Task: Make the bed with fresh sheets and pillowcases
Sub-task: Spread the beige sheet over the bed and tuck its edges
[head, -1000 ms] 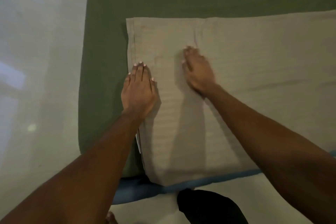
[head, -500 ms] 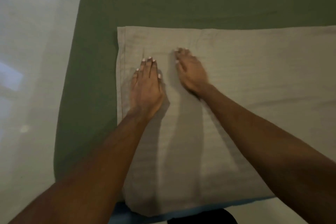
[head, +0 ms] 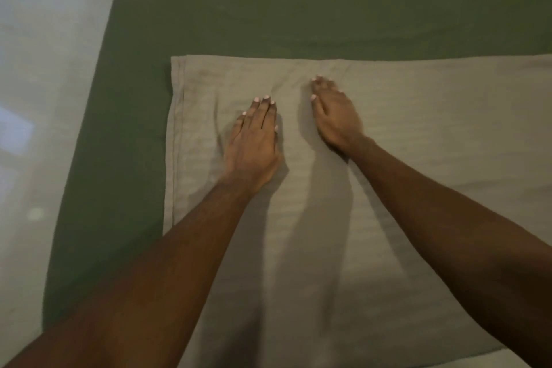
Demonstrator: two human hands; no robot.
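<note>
Palm down and flat, the left grip (head: 254,140) rests on the pillowcase (head: 418,188), its fingers straight and close together and curled round nothing. Just beside it, apart by a narrow gap, the right grip (head: 336,116) lies on the same cloth, also slack-fingered and holding nothing, its fingertips pointing up and a little to the left, slightly farther along the cloth than the left ones. Both forearms (head: 433,212) reach in from the lower edge of the view and throw long shadows across the fabric.

The pillowcase is a dull taupe with a faint ribbed stripe. It lies flat on the bed, spread from near the middle of the view out past the right edge. Its left end shows a stitched hem (head: 176,143) running straight along that side. A few soft creases fan out around the fingertips, one beside the left grip and some near the far edge of the cloth above the right grip.

Under and around the pillowcase lies the green sheet (head: 298,9), smooth but for shallow folds, covering the bed on the far side and in a band along the left. Left of the bed is a pale, glossy floor (head: 44,84) with blurred patches of reflected light. A pale strip (head: 513,361) shows at the lower right corner; what it is cannot be told.
</note>
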